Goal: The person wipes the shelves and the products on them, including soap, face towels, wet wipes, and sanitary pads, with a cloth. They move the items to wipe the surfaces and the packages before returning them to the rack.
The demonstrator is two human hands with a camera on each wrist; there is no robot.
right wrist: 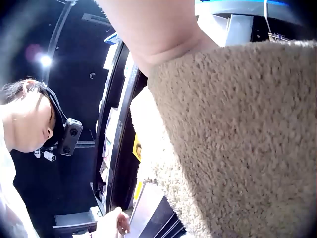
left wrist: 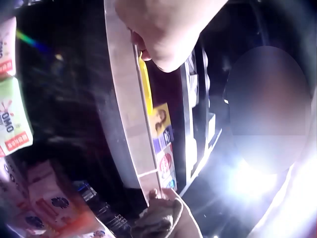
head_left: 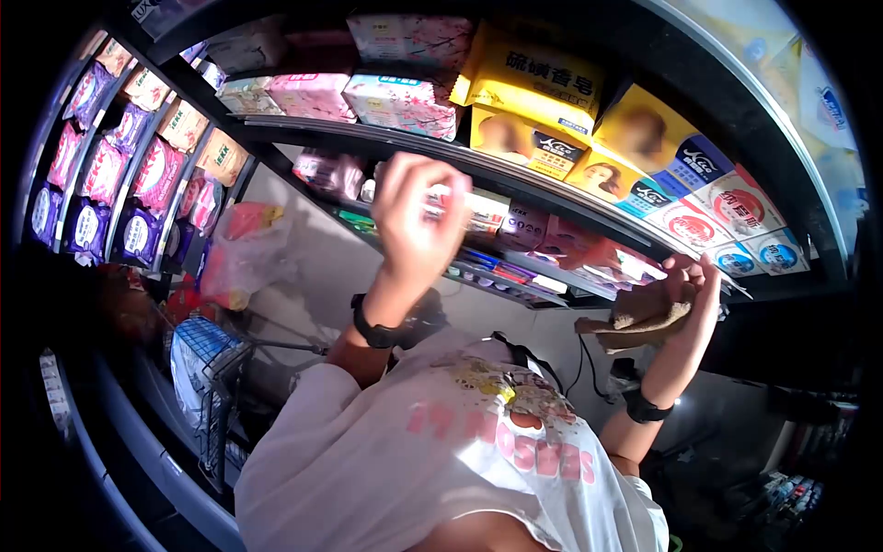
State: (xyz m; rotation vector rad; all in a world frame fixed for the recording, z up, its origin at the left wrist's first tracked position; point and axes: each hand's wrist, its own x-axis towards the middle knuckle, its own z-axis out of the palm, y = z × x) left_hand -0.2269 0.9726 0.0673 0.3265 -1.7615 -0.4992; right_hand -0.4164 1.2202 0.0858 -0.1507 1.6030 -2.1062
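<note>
Under my right hand (head_left: 692, 308) hangs the cloth (head_left: 642, 320), gripped by bent fingers, I guess so it won't drop, while my left hand (head_left: 421, 216) curls by the shelf edge (left wrist: 130, 99), its pinch unclear.

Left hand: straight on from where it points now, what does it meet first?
Probably the front edge of the upper shelf, before the pink boxes on it. The left hand looks very near that edge; depth is unclear, so it may already touch.
</note>
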